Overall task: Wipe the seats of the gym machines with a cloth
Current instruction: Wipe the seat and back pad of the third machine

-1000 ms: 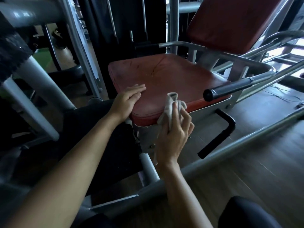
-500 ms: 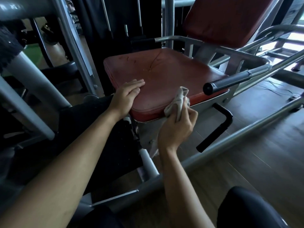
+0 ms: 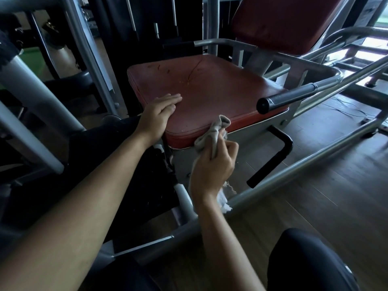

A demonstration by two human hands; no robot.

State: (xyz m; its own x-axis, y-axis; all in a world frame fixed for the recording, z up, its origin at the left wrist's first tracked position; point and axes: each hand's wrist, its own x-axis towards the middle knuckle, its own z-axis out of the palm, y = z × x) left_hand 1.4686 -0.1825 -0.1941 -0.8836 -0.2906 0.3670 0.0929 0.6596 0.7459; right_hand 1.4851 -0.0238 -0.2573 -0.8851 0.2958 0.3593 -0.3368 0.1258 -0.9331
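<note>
A worn red padded seat point(image 3: 218, 89) with scratches sits on a grey steel frame in the middle of the head view. My left hand point(image 3: 158, 116) rests flat on the seat's near left corner, fingers straight. My right hand point(image 3: 212, 166) grips a crumpled grey cloth point(image 3: 216, 133) against the seat's front edge. The cloth's frayed white end point(image 3: 225, 201) hangs below my wrist. A red backrest point(image 3: 287, 22) rises behind the seat.
A black-capped handle bar point(image 3: 287, 97) juts out at the seat's right. A black L-shaped lever point(image 3: 273, 160) hangs under it. Grey frame tubes point(image 3: 294, 166) cross the wooden floor point(image 3: 336, 185). A weight stack point(image 3: 147, 28) and grey posts stand at the left.
My right hand has slid the cloth rightward along the seat's front edge, then dropped slightly. My left hand has stayed in place on the seat's corner.
</note>
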